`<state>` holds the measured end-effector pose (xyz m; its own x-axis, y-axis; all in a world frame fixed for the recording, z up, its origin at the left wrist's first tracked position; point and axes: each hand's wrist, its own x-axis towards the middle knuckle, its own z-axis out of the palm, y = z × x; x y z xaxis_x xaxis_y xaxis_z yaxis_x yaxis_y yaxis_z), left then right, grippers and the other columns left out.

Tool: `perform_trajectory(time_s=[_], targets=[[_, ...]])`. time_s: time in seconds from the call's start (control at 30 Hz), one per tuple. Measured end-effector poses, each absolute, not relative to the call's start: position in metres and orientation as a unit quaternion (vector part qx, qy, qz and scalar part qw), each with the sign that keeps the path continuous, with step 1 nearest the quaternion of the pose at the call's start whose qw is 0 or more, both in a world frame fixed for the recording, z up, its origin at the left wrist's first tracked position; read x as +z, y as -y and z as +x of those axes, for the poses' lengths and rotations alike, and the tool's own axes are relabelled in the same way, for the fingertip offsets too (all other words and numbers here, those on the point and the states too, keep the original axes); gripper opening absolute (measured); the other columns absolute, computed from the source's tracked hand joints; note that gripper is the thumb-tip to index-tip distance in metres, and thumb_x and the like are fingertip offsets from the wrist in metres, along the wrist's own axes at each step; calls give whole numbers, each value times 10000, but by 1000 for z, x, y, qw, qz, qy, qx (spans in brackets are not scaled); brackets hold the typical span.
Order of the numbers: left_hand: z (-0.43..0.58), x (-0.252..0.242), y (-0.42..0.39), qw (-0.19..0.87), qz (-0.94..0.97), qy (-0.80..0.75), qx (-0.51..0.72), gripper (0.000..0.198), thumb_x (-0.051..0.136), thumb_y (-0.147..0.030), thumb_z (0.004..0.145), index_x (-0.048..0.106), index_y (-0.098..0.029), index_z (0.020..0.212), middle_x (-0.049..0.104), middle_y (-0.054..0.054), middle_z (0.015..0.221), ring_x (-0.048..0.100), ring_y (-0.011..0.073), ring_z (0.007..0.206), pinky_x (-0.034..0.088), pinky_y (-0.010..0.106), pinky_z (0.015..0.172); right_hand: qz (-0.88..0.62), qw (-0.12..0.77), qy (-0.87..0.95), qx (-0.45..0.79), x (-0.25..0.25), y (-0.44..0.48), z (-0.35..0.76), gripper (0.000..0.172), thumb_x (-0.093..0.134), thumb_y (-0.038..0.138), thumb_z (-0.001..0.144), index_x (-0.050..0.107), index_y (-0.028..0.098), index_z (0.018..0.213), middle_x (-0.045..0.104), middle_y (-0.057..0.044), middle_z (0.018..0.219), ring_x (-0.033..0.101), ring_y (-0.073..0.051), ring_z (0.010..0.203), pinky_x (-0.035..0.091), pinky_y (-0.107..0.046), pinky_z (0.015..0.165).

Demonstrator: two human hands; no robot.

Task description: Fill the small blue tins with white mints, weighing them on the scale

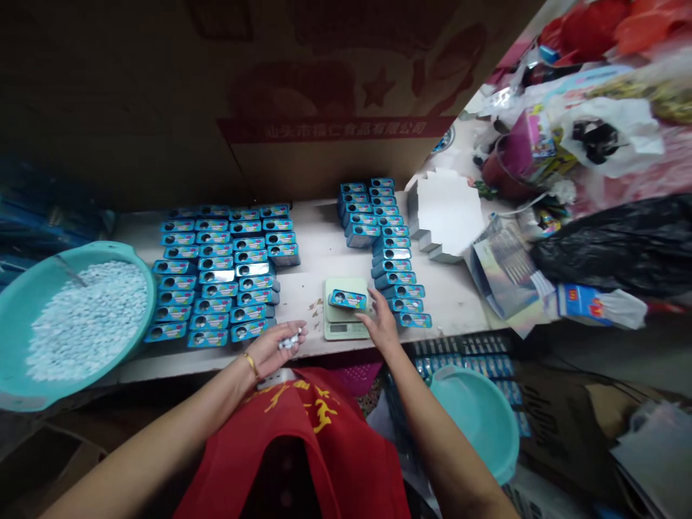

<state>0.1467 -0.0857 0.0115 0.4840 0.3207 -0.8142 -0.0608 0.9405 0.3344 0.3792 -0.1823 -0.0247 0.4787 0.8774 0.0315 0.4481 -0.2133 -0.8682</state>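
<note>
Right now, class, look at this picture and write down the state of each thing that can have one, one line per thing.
left hand, cupped palm up around white tablets
right hand, fingers spread at the tin's end, contact unclear
blue tin, lying on the digital scale
teal basin, heaped with tablets
rows of blue tins, lying flat, packed closely

Red printed vest, gold bangle

The red sleeveless vest point(318, 447) carries large yellow brush-style characters and parts down the middle over a dark buttoned shirt point(278, 468); a thin gold bangle point(250, 364) circles the left wrist point(241, 375).
</note>
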Motion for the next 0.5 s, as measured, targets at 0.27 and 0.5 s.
perform_trajectory(time_s=[0.27,0.5], targets=[[151,27,108,887,232,-399,-22,230,620,-135,638,628,-100,865,597,53,690,480,59,518,349,156,460,-657,327,595,328,40,215,292,267,433,190,809,514,252,1056,530,-51,942,474,-173,890,402,-322,785],[152,31,111,865,338,-361,-82,132,631,-208,627,634,-93,691,549,11,568,393,52,458,292,181,457,-635,285,613,375,39,208,285,202,524,210,759,537,213,961,514,-19,820,461,-150,818,383,-274,735]])
